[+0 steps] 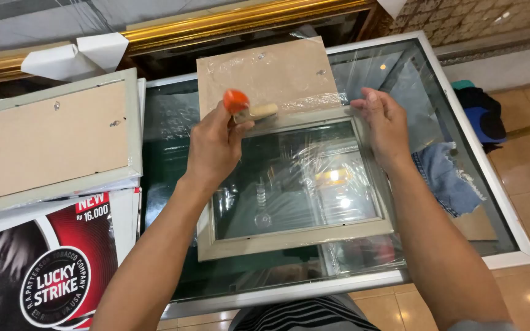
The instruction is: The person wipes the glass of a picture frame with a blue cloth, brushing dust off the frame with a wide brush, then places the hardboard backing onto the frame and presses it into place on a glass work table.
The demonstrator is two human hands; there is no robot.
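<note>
Single head-worn view, looking steeply down and forward from close above the glass-topped table (492,202), with the person's forearms entering from the bottom edge.

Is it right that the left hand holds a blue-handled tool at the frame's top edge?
Not quite: in the head view the left hand holds a tool with an orange handle, not blue, at the top edge of the frame.
</note>
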